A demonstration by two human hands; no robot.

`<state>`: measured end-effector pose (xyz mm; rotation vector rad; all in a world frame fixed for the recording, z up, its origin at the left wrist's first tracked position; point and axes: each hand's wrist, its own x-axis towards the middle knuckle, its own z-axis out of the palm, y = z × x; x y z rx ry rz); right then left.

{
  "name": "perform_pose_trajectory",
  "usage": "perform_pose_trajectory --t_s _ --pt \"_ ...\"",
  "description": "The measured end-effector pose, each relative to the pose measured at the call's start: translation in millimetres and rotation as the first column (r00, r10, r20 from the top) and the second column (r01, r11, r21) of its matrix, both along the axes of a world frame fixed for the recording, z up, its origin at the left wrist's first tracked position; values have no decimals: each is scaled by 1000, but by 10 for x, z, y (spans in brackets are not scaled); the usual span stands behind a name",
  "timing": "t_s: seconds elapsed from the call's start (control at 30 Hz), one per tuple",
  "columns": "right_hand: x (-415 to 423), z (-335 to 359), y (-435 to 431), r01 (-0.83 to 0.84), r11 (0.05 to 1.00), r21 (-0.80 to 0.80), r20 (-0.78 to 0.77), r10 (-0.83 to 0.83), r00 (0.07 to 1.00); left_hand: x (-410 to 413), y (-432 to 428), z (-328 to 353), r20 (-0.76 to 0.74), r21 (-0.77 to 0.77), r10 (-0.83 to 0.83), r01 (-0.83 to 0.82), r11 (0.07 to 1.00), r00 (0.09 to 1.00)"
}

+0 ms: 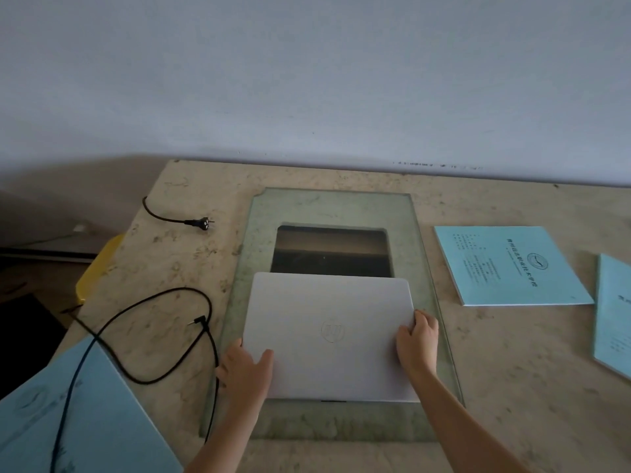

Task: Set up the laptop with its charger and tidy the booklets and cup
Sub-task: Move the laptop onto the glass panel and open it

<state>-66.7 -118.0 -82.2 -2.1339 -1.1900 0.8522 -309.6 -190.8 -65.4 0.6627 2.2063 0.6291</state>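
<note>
A closed white laptop (327, 332) lies flat on a glass pane (246, 254) in the middle of the desk. My left hand (244, 368) grips its left edge, thumb on the lid. My right hand (418, 339) grips its right edge. A black charger cable (146, 302) loops on the desk to the left, its small angled plug (199, 320) lying free near the laptop. The mains plug (203, 222) rests at the far left. Light blue booklets lie about: one (508, 264) to the right, another (613, 315) at the right edge, a third (78, 414) at the near left. No cup is in view.
The desk top (495, 387) is mottled beige stone against a pale wall. A dark rectangular opening (331, 250) shows under the glass pane beyond the laptop. A yellow object (99, 268) sits past the desk's left edge.
</note>
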Motion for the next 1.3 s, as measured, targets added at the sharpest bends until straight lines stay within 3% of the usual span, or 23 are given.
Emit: perform_pose_trajectory --t_s 0.33,0.47,0.57,0.7,0.77,0.83,0.93,1.03,1.17,1.3 --pt "-20 -37 -20 -139 986 -92 112 149 982 -206 -57 -53 50 -3 -180 181 984 982" --pt "8 -54 -62 -248 957 -150 197 275 941 -358 -56 42 174 6 -245 248 969 954" --pt "-62 5 -168 -560 802 -206 413 590 694 -419 -64 123 290 64 -267 260 964 919" --pt "-322 29 -440 -851 430 -300 420 861 287 -430 -190 139 333 139 -325 295 945 885" --pt "-433 -26 -563 -889 314 -334 418 894 160 -430 -256 129 340 184 -336 288 940 879" --pt "-482 -56 -609 -891 316 -325 454 879 146 -417 -337 93 309 212 -364 309 927 879" --pt "-465 -76 -569 -894 351 -279 542 826 155 -362 -483 -7 42 177 -449 436 883 893" --pt "-484 -37 -540 -888 332 -318 544 831 116 -344 -587 -182 -183 110 -514 536 837 838" --pt "-506 18 -555 -880 328 -344 530 841 106 -325 -594 -267 -276 176 -446 501 847 852" --pt "-477 56 -611 -878 347 -331 537 834 127 -370 -593 -323 -257 229 -408 465 855 876"
